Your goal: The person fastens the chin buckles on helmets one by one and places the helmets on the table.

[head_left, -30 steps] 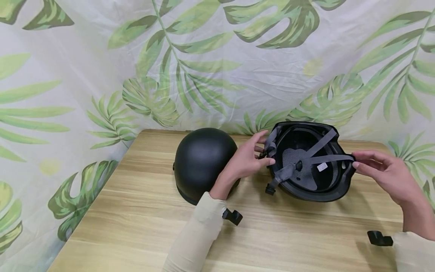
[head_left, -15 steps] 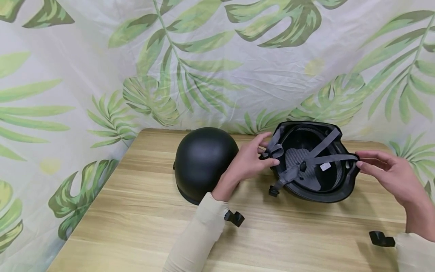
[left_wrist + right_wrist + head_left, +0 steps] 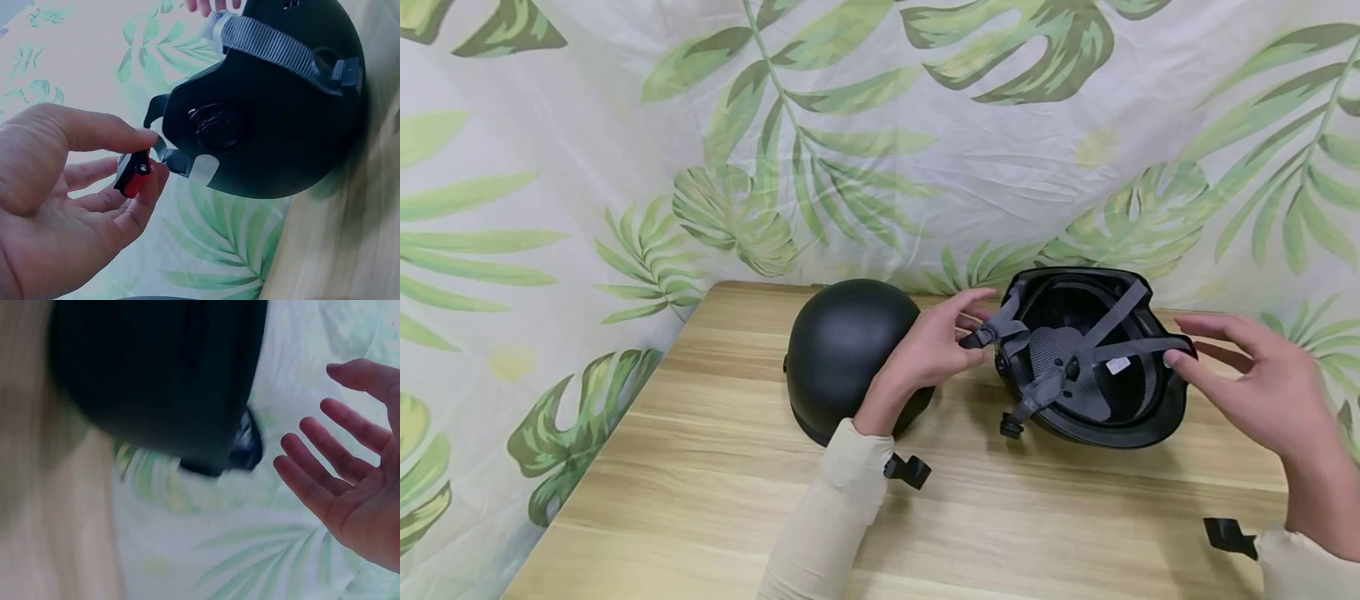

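Observation:
A black helmet (image 3: 1112,435) lies upturned on the table at the right of the head view, its padded inside and grey straps (image 3: 1122,312) showing. My left hand (image 3: 934,343) pinches a black and red buckle (image 3: 133,174) at the end of one chin strap, between thumb and fingers, off the helmet's left edge. Beside that strap a round adjuster dial (image 3: 219,127) sits on the shell. My right hand (image 3: 1262,387) hovers at the helmet's right end with fingers spread. In the right wrist view those fingers (image 3: 359,428) are apart from the shell and hold nothing.
Another black helmet (image 3: 842,358) stands dome up on the wooden table (image 3: 700,500), partly behind my left forearm. The second strap's black clip (image 3: 1011,427) hangs over the upturned helmet's near left rim. A leaf-print cloth (image 3: 865,125) hangs behind the table.
My left hand has drawn the strap's buckle leftward, out past the helmet's edge. My right hand has let go of the right end and its fingers have spread.

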`<state>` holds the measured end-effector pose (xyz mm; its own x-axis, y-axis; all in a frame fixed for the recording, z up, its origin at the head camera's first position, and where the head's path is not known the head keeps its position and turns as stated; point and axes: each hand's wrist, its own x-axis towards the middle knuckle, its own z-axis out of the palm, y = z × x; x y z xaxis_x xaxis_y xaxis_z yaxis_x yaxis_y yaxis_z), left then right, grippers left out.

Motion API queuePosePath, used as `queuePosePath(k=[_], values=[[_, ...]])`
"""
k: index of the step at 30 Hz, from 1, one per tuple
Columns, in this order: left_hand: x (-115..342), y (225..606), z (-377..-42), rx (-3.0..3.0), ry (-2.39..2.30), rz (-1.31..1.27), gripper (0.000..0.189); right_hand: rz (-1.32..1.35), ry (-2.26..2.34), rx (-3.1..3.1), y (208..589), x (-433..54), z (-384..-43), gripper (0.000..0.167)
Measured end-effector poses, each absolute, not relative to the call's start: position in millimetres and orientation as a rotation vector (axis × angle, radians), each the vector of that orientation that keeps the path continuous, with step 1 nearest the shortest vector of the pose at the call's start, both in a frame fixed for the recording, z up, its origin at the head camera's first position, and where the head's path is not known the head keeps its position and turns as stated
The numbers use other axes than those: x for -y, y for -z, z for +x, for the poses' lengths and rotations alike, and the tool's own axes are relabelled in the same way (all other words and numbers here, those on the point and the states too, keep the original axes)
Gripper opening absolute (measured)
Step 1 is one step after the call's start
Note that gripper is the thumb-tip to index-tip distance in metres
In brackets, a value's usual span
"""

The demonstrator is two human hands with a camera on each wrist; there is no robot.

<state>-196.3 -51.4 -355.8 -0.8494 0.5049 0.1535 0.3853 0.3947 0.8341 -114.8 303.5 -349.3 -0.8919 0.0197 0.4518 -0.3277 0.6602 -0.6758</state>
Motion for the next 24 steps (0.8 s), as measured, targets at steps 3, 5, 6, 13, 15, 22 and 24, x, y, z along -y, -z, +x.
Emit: queuePosePath(k=[3,5,6,13,15,22,24], values=[[54,355,-197,-2.534,-1.493,0.816,0.075,0.422,-1.063,2.404,345,-284,-112,0.049],[55,354,-197,-2.568,-1.516,0.815,0.073,0.513,-0.994,2.413,343,-272,-109,0.055],[55,355,-197,-2.591,-1.528,0.816,0.071,0.556,-0.953,2.421,341,-266,-108,0.057],[53,357,-198,-2.72,-1.689,0.808,0.047,0.887,-0.846,2.441,340,-226,-105,0.064],[52,358,-198,-2.72,-1.762,0.789,0.04,0.941,-0.828,2.464,342,-218,-107,0.061],[47,362,-199,-2.592,-2.054,0.733,0.03,1.087,-0.821,2.558,353,-207,-116,0.055],[46,363,-200,-2.534,-2.143,0.726,0.029,1.102,-0.809,2.568,356,-206,-117,0.055]])
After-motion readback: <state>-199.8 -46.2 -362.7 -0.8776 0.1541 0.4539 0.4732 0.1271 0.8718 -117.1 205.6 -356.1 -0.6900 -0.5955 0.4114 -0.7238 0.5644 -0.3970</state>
